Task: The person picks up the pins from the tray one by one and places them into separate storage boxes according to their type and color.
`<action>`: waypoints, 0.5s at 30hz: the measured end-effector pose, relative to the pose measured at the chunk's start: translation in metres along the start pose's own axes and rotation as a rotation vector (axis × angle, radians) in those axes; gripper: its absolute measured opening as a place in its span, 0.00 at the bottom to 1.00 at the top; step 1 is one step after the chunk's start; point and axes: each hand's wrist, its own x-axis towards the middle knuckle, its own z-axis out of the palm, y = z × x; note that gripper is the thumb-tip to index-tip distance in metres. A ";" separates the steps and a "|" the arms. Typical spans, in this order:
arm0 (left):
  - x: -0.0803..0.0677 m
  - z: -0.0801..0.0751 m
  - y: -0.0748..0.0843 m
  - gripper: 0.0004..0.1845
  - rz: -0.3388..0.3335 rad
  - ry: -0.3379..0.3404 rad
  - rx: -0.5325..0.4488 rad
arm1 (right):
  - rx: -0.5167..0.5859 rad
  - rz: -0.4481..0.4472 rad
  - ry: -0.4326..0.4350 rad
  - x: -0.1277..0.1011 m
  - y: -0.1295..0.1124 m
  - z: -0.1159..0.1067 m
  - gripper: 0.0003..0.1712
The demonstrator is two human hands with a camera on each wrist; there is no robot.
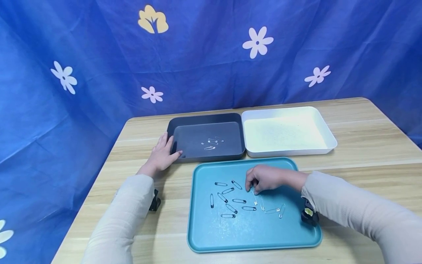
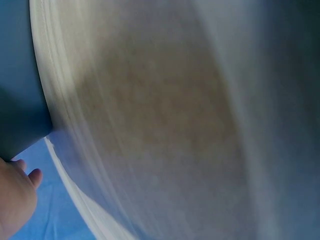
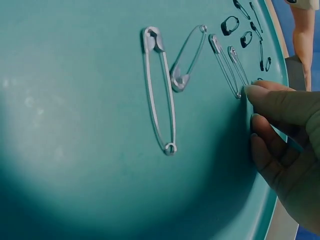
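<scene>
My left hand [image 1: 162, 156] rests at the front left corner of a dark grey tray [image 1: 179, 141], its fingers extended and its thumb over the front rim. Several silver safety pins [image 1: 210, 148] lie inside that tray. Over a blue-green tray [image 1: 204, 234], my right hand [image 1: 265, 178] pinches the end of a silver safety pin [image 3: 238, 65] between thumb and fingers. More silver pins lie beside it, among them a large-looking one [image 3: 149, 85] in the right wrist view. Several black-headed safety pins [image 1: 239, 201] are scattered to the left of the right hand.
A white tray [image 1: 290, 151] stands at the back right, against the dark grey one. All three trays sit on a wooden table [image 1: 362, 157]. A blue cloth [image 1: 204, 55] with flower shapes hangs behind it.
</scene>
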 end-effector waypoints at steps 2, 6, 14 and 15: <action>0.000 0.000 0.000 0.42 0.000 -0.001 -0.001 | -0.018 -0.014 0.000 0.001 0.000 0.000 0.09; 0.000 -0.001 0.000 0.42 0.001 -0.002 0.000 | -0.049 -0.038 -0.001 0.002 0.001 0.001 0.07; -0.001 -0.001 0.000 0.42 0.003 0.000 0.000 | -0.061 -0.042 -0.013 0.002 0.002 0.002 0.07; -0.001 -0.001 0.000 0.42 0.004 0.001 -0.001 | -0.060 -0.037 -0.015 0.003 0.002 0.002 0.07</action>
